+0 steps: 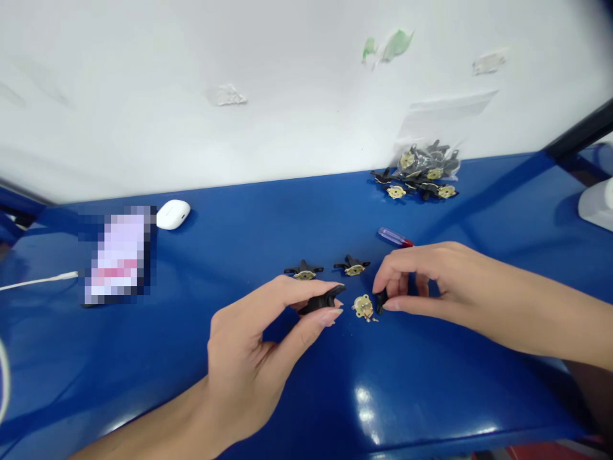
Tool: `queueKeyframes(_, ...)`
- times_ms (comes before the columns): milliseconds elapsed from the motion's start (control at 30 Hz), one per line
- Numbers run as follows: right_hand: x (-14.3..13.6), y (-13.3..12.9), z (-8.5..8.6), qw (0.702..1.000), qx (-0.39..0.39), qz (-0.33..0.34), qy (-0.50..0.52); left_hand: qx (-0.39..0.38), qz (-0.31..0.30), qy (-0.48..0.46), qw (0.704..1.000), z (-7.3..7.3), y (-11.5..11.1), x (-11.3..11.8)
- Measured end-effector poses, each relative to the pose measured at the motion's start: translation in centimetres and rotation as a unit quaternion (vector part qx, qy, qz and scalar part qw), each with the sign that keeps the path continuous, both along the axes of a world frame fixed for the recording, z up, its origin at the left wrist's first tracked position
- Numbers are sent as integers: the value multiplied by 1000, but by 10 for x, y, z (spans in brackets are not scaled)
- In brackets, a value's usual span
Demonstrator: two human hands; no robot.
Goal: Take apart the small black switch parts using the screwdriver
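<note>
Between the thumb and fingers of my left hand [268, 351] is a black plastic part [323, 300]. My right hand [426, 281] pinches a smaller black piece [380, 300] just above the blue table [215, 236]. A brass-coloured round plate [364, 306] with small screws at its lower edge lies between my hands, touched by neither. Behind it stand two black winged parts with brass plates, one on the left [304, 271] and one on the right [353, 266].
A screwdriver [393, 237] with a clear handle lies behind my right hand. Several black-and-brass parts [421, 185] and a clear bag [426, 156] sit by the wall. At left are a pixelated phone [117, 255], a white case [173, 214] and a cable [43, 280]. A white container [598, 204] stands right.
</note>
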State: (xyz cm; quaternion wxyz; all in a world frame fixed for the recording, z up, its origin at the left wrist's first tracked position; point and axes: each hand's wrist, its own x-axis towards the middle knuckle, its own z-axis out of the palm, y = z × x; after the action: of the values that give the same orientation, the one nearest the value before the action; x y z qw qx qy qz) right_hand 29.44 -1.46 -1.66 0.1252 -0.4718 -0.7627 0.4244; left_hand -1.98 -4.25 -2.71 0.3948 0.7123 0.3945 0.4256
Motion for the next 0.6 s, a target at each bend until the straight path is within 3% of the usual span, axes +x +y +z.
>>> queueKeyframes(400,-3,-2,-1,1000,-6,5,-14,3,-5,4,1000,3,1,0)
queueKeyframes(600,-6,-1,-1,1000,6,0,7,51,-5,45,998,9,2,1)
